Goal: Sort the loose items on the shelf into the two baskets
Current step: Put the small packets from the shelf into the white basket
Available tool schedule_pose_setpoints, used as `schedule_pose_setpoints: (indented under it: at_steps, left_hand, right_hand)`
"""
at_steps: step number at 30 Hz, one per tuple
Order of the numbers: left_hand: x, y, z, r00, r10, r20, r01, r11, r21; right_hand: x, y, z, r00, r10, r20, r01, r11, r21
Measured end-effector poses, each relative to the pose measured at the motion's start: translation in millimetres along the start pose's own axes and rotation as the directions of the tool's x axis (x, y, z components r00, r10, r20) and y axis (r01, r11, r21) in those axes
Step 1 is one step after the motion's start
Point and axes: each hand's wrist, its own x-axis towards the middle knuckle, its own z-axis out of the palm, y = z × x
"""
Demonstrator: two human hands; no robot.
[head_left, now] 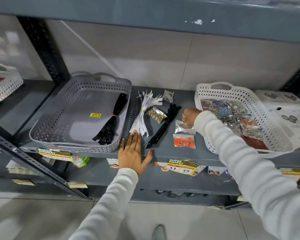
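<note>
Two hands out: your left hand (134, 152) flat, open by white zippers (142, 115); right hand (189, 116) pinching clear packet (182, 128), white basket (215, 87) next

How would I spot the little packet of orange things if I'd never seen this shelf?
Find the white basket at the right of the shelf. Just left of its near corner, by the shelf's front edge, lies the small clear packet of orange pieces. It is the only orange packet lying loose on the shelf.

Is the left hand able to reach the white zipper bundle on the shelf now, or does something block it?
Probably yes. The left hand lies flat and open on the shelf, its fingertips at the near end of the white zipper bundle. Nothing lies between them; the grey basket stands just to the side.
</note>
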Motion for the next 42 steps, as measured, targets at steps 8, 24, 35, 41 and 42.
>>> schedule_pose_setpoints:
  at_steps: [8, 24, 35, 41, 42]
  left_hand:
    - [-0.7, -0.6, -0.1, 1.000, 0.006, -0.001, -0.006, 1.000, 0.003]
    - [0.9, -0.6, 1.4, 1.000, -0.010, 0.002, 0.010, 1.000, -0.010]
    - [0.9, -0.3, -0.5, 1.000, -0.005, 0.007, 0.005, 1.000, -0.001]
    - [0.4, 0.0, -1.5, 1.000, 0.000, -0.011, 0.000, 1.000, -0.028]
    - [0.4, -0.1, -1.2, 1.000, -0.001, -0.011, 0.001, 1.000, -0.025]
  right_hand:
    - [14.4, -7.3, -9.4, 0.984, -0.048, -0.172, 0.067, 0.992, 0.106]
    - [16.1, -1.7, -9.9, 0.979, 0.037, 0.199, -0.026, 0.998, -0.055]
    - [14.9, -4.7, -32.7, 0.991, -0.029, -0.133, 0.054, 0.981, 0.188]
    - [3.0, -6.9, -31.4, 0.998, 0.027, -0.064, -0.001, 0.927, 0.375]
    - [2.0, -6.0, -29.7, 0.997, 0.040, -0.060, -0.013, 0.913, 0.408]
